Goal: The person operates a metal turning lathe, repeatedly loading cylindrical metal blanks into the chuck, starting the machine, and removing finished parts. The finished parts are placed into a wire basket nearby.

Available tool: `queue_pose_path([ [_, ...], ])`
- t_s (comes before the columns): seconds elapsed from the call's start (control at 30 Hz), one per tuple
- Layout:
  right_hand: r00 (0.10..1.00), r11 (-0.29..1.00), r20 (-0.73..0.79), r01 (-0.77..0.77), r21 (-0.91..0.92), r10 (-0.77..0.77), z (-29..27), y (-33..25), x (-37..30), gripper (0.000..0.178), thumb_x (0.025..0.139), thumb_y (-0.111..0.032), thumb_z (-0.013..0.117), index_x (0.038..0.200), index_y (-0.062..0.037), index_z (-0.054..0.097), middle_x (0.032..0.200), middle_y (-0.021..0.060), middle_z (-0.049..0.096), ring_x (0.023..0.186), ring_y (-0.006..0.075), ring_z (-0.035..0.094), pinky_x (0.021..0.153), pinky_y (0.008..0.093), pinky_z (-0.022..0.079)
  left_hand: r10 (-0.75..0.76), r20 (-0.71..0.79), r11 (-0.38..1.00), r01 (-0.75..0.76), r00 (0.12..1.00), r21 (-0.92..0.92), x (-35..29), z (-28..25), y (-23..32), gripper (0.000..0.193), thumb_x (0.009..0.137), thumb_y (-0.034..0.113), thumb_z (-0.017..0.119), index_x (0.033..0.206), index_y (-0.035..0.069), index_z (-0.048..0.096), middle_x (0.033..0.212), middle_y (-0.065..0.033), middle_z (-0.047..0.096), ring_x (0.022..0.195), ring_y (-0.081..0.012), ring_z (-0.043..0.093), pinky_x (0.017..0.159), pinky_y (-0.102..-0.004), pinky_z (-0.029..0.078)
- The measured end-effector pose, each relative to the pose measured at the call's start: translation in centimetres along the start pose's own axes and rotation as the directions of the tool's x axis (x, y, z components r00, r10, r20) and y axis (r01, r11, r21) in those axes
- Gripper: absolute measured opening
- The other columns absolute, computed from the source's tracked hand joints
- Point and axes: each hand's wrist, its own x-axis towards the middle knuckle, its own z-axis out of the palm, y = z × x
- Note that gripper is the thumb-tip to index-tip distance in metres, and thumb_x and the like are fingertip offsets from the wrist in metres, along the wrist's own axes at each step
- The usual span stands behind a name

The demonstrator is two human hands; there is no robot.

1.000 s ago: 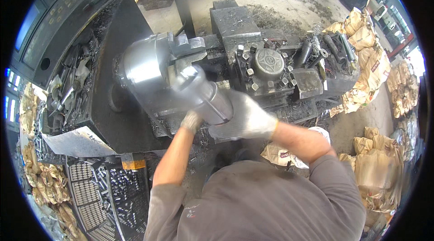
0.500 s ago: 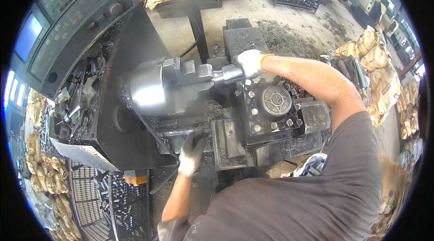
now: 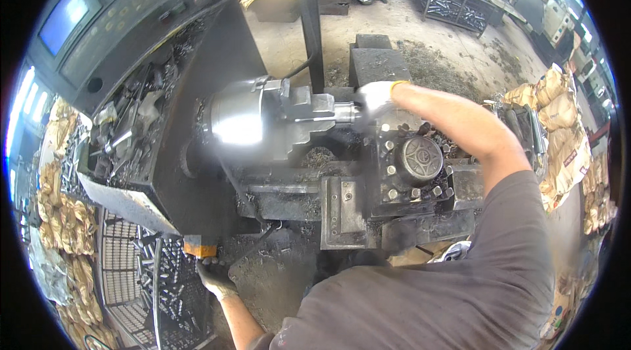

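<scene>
A lathe chuck (image 3: 238,116) with stepped jaws has a short shiny metal bar (image 3: 344,112) between the jaws. My right hand (image 3: 377,97), in a white glove with a yellow cuff, is closed at the bar's right end, behind the tool post (image 3: 411,163); its fingertips are partly hidden. Low at the left, my left hand (image 3: 215,279) wears a glove with dark, soiled fingers. Its fingers stretch up to the lower edge of an orange block (image 3: 200,247) under the machine housing, and nothing shows in them.
Beside my left hand stands a mesh crate (image 3: 121,271) of small metal parts. A tray (image 3: 118,190) of tools and scrap sits on the housing (image 3: 197,107). Brown sacks (image 3: 565,146) are stacked at the right. Metal shavings (image 3: 434,67) litter the floor behind the lathe.
My left hand has moved from beneath the chuck down and left to the orange block. The right hand stays at the bar's end. The whole view has shifted a little.
</scene>
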Motion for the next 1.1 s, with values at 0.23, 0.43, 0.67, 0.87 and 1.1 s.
queue_pose_path([
  [0.23,0.991,0.928,-0.114,-0.023,0.371,0.07,2.8,-0.9,2.9,0.076,0.075,-0.018,0.087,0.147,-0.0129,0.063,0.101,0.0099,0.079,0.078,0.0213,0.075,0.06,0.0385,0.06,-0.44,0.026,0.885,0.438,0.898,-0.159,0.9,1.0,4.1,0.04,0.106,0.053,0.057,0.082,0.021,0.063,0.068,0.0104,0.052,0.057,-0.011,0.046,0.057,-0.0251,0.036],
  [0.43,0.963,0.998,-0.27,-0.01,-0.054,-0.005,2.2,0.4,0.8,0.06,0.082,-0.038,0.08,0.133,-0.0065,0.072,0.101,0.0196,0.078,0.09,0.0342,0.077,0.084,0.0433,0.06,0.115,0.046,0.905,-0.124,0.992,0.407,4.2,-1.9,1.0,0.026,0.106,0.038,0.061,0.108,0.015,0.072,0.094,0.0016,0.066,0.082,-0.0128,0.06,0.074,-0.0308,0.048],
  [0.67,0.549,0.935,-0.816,0.159,0.317,0.183,5.5,-8.1,-14.7,0.03,0.093,-0.023,0.075,0.112,-0.0005,0.079,0.096,0.0131,0.079,0.074,0.0207,0.071,0.074,0.0356,0.057,0.534,0.17,0.323,-0.385,0.829,0.864,-3.9,3.4,6.5,0.043,0.106,0.02,0.066,0.137,-0.009,0.06,0.132,-0.0276,0.07,0.116,-0.0364,0.071,0.102,-0.0443,0.055],
  [0.87,0.618,0.801,-0.753,0.323,0.504,0.225,15.9,-16.8,-21.7,0.027,0.087,-0.002,0.081,0.114,0.0009,0.08,0.103,0.0106,0.082,0.093,0.0153,0.077,0.085,0.0312,0.062,0.662,0.749,-0.198,-0.953,0.043,0.23,-6.3,22.4,14.1,0.039,0.09,0.003,0.071,0.128,-0.006,0.068,0.125,-0.0255,0.069,0.115,-0.0439,0.068,0.103,-0.0491,0.055],
  [1.1,0.776,0.613,-0.576,0.33,0.717,0.257,23.6,-16.3,-21.1,0.03,0.091,-0.003,0.079,0.121,0.0003,0.078,0.103,0.0079,0.082,0.097,0.0131,0.077,0.089,0.0311,0.063,0.523,0.831,-0.446,-0.77,0.19,0.456,1.5,46.3,17.4,0.074,0.104,0.029,0.057,0.17,0.012,0.028,0.12,-0.0326,0.072,0.099,-0.0519,0.074,0.09,-0.0608,0.06],
])
